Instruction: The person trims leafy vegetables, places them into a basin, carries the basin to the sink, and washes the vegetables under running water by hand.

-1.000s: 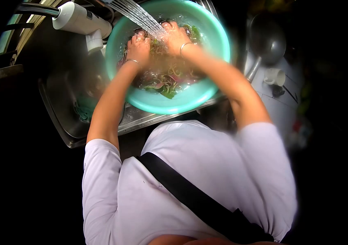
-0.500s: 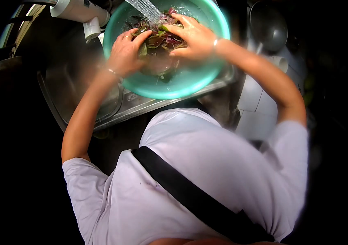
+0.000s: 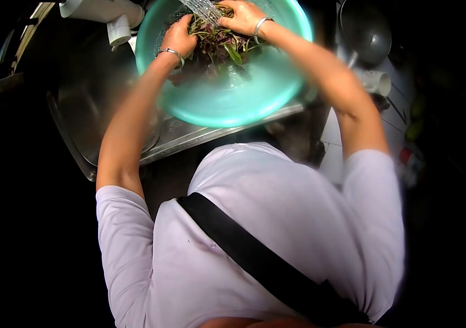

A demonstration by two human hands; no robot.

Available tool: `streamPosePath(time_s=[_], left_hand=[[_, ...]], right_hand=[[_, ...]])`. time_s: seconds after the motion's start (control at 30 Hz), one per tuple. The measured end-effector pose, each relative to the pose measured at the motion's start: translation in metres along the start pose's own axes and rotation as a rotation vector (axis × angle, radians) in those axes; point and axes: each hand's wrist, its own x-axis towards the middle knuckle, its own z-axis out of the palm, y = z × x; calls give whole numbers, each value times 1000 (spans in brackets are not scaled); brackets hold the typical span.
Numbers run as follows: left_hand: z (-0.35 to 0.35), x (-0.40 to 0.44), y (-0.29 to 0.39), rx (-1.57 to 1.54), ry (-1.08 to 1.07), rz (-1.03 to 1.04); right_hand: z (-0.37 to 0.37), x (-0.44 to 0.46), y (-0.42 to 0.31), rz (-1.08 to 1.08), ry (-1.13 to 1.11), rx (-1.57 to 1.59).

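Note:
A large turquoise basin point(image 3: 216, 112) of water stands over the metal sink. Inside it, red and green leafy vegetables point(image 3: 222, 46) are bunched between my two hands. My left hand point(image 3: 179, 39) has its fingers curled round the left side of the bunch. On the upper right side, my right hand point(image 3: 242, 17) grips the leaves and stems with bent fingers. A stream of water point(image 3: 203, 8) falls from the top onto the leaves between the hands. Some fingertips are hidden in the leaves.
A white faucet fitting point(image 3: 104, 12) is at the upper left, above the metal sink point(image 3: 88, 115). To the right are a dark round pan point(image 3: 365, 33), a white cup point(image 3: 377, 83) and white tiles point(image 3: 331, 139).
My hands were spread over the leaves half a second ago; now they are closed round a bunch, higher in the basin. The leaves are gathered and raised out of the water.

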Motion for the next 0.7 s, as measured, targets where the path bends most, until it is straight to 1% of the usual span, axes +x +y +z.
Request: streamPosePath(time_s=[0.03,0.07,0.1,0.17,0.2,0.23,0.27,0.3,0.33,0.37,0.4,0.43,0.53,0.57,0.6,0.63,0.7], left_hand=[[-17,-4,13,-24,5,-67],[-32,-6,19,-72,43,-52],[-42,-7,19,-56,119,70],[-62,-15,23,45,151,235],[-67,-23,26,47,110,285],[-72,-33,30,50,68,335],[-77,-42,32,52,26,385],[-80,-51,30,106,-166,312],[-79,-62,34,237,-218,253],[-75,-69,36,369,-269,193],[-67,-69,27,430,-334,176],[-59,-68,28,435,-378,116],[-21,-65,22,470,-440,105],[-8,-63,25,529,-467,46],[5,-57,21,548,-439,17],[15,-52,15,567,-410,-11],[27,-46,4,547,-330,28]], right_hand=[[6,3,-6,-8,-62,113],[-4,26,10,171,88,-689],[-11,22,21,66,251,-620],[38,10,-48,76,263,-1392],[25,2,-37,-108,269,-1560],[27,-5,-45,-189,213,-1612],[25,-9,-46,-193,151,-1623],[21,-14,-45,-196,88,-1633],[13,-22,-42,-278,21,-1662],[19,-23,-40,-393,47,-1832],[8,-25,-15,3,66,-1778],[-4,-27,14,390,83,-1685],[5,-18,53,469,-41,-1898],[6,-16,62,503,-78,-1986],[-1,-14,75,433,-52,-2061],[-3,-9,75,456,-71,-2097],[-5,0,70,504,-108,-2168]])
